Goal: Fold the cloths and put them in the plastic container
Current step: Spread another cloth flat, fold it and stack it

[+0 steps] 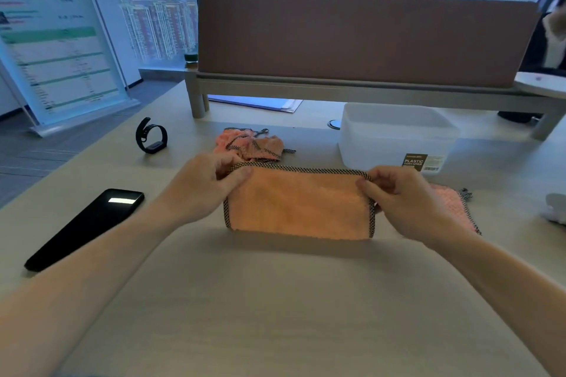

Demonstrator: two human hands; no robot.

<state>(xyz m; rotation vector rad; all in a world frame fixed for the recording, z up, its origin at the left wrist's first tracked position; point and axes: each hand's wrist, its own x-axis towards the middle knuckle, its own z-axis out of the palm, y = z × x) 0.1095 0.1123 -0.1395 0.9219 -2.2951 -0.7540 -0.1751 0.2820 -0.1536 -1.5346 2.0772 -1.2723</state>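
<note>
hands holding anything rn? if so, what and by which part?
Yes, the orange cloth. The left hand pinches its top left corner and the right hand pinches its top right corner, both on the checked trim edge.

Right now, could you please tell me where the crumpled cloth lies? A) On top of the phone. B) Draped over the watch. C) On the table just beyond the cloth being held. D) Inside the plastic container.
C: the crumpled cloth lies on the table just beyond the folded cloth pinched by the left hand and right hand, outside the plastic container.
</note>
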